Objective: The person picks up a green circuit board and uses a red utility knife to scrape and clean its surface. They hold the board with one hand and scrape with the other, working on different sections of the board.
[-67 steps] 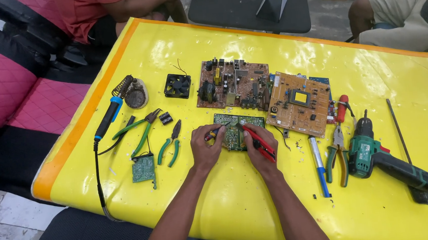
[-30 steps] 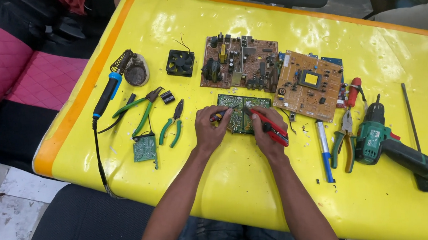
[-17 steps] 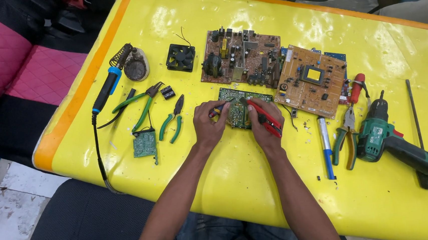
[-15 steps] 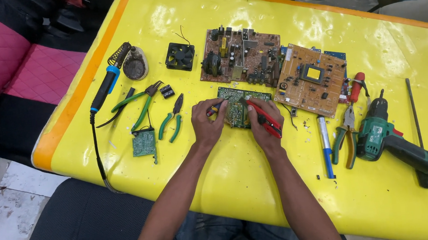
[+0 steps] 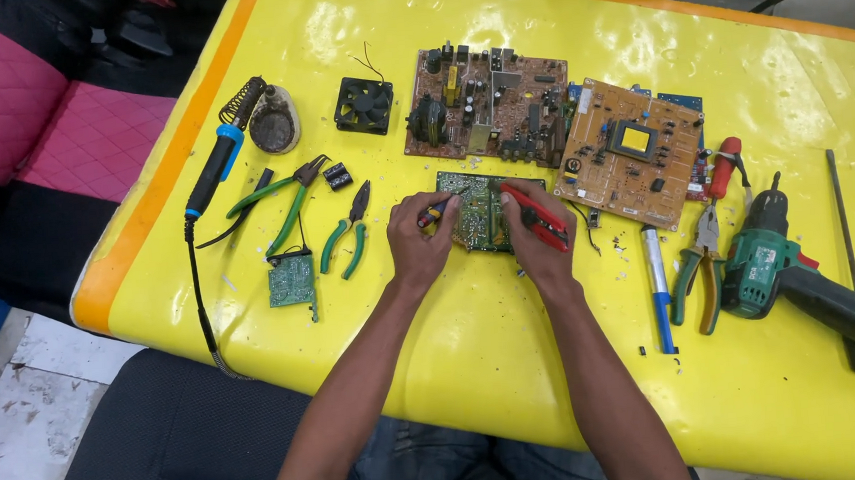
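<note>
Green circuit board (image 5: 481, 211) lies flat on the yellow table (image 5: 477, 367), right between both hands, just below the two big brown boards (image 5: 486, 101). Left hand (image 5: 418, 243) curls at its left edge, fingertips pinching a small tool against the board. Right hand (image 5: 540, 240) grips red-handled cutters (image 5: 541, 217) at the right edge, fingers closed round them. Both forearms reach up from the near edge.

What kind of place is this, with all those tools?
Probably an electronics repair bench. On the yellow table lie bare circuit boards, a soldering iron and a green drill, and both hands work on a small green board.
</note>
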